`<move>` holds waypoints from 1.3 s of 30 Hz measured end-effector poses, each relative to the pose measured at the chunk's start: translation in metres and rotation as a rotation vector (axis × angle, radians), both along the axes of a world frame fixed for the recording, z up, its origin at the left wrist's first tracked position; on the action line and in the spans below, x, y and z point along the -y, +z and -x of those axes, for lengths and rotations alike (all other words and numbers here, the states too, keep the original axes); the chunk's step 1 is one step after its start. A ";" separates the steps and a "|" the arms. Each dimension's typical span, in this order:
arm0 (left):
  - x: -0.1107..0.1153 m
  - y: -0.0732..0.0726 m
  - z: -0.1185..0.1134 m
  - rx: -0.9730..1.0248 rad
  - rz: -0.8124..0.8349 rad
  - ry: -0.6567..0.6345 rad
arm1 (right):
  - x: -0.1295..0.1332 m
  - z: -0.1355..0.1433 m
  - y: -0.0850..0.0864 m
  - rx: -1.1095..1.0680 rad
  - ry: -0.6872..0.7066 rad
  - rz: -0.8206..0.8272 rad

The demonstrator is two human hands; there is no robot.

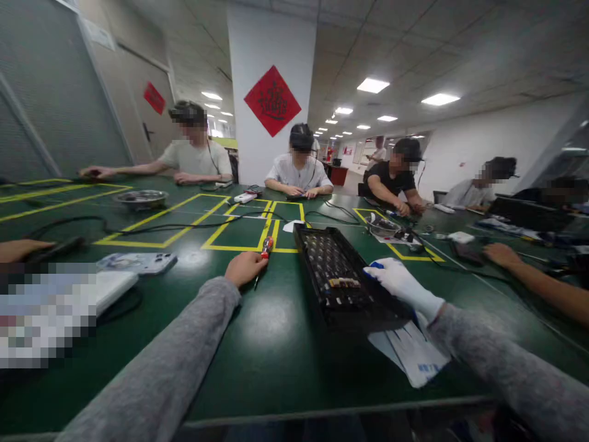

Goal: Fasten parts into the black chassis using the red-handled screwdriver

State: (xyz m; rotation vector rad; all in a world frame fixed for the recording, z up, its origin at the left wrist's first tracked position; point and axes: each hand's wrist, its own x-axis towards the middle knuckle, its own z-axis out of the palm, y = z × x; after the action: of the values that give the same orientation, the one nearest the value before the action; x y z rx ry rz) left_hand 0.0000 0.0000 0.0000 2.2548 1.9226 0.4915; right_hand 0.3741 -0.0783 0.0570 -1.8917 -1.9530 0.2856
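Observation:
My left hand (246, 268) is bare and closed round a screwdriver. The screwdriver's red and clear handle (267, 245) sticks up past my fingers, and its thin dark shaft points down towards the table. To the right lies a long black plastic tray (309, 279), open at the top. Rows of small dark and shiny parts (324, 248) fill it, with a yellowish strip (345, 283) across its lower part. My right hand (398, 281), in a white glove with blue fingertips, grips the tray's right edge. Its fingertips are partly hidden behind that edge.
White and blue packets (416, 353) lie beside the tray. Yellow tape outlines and a black cable (184, 227) cross the green table (271, 350). A phone (138, 263) lies left, metal bowls (140, 199) stand farther off. Co-workers sit around; their hands (504, 255) reach in at both sides.

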 end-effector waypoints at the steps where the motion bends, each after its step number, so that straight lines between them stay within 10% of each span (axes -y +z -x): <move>1: 0.001 0.000 -0.001 -0.004 0.001 0.005 | -0.001 0.009 -0.003 0.020 0.014 -0.024; 14: -0.002 -0.002 -0.001 -0.023 -0.026 -0.005 | -0.016 0.061 -0.022 0.006 0.035 -0.014; 26: 0.005 0.011 -0.023 0.113 -0.189 0.087 | -0.061 0.067 0.008 -0.692 -0.088 -0.041; 32: 0.045 0.062 -0.087 0.200 -0.421 -0.532 | -0.036 0.118 0.024 -1.233 0.410 0.002; 35: 0.053 0.066 -0.101 0.303 -0.384 -0.579 | -0.034 0.115 0.028 -1.370 0.363 0.013; 39: 0.038 0.038 -0.083 0.427 -0.416 -0.346 | -0.048 0.082 0.018 -1.264 0.239 -0.003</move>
State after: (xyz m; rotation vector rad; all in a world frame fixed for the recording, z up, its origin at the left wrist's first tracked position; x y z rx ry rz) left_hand 0.0831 -0.0378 0.0376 2.3814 1.2795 1.2881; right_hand 0.2926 -0.0305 0.0755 -0.9498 -1.2144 1.1837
